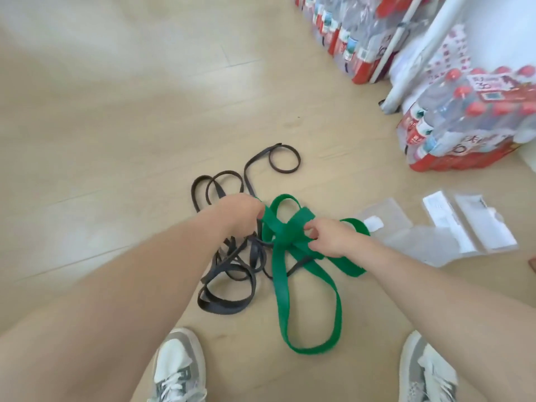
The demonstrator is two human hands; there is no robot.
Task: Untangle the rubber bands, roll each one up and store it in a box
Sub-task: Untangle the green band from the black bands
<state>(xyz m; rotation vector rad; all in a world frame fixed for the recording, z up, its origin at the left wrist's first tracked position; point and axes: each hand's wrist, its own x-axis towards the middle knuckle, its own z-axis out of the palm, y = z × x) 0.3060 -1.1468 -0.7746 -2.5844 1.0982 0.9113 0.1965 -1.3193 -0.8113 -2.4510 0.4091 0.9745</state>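
A wide green rubber band (307,300) lies knotted on the wooden floor, with loops above and a long loop trailing toward my feet. A thin dark grey band (229,274) is tangled with it and spreads to the left and back. My left hand (242,211) grips the green band at the knot's left side. My right hand (324,237) pinches the green knot from the right. Two clear plastic boxes (464,224) lie open on the floor to the right of the bands.
Shrink-wrapped packs of water bottles with red caps (470,126) stand at the right, and more packs (356,33) line the back. A white post (406,68) leans between them. My two grey and white shoes (179,369) are at the bottom edge.
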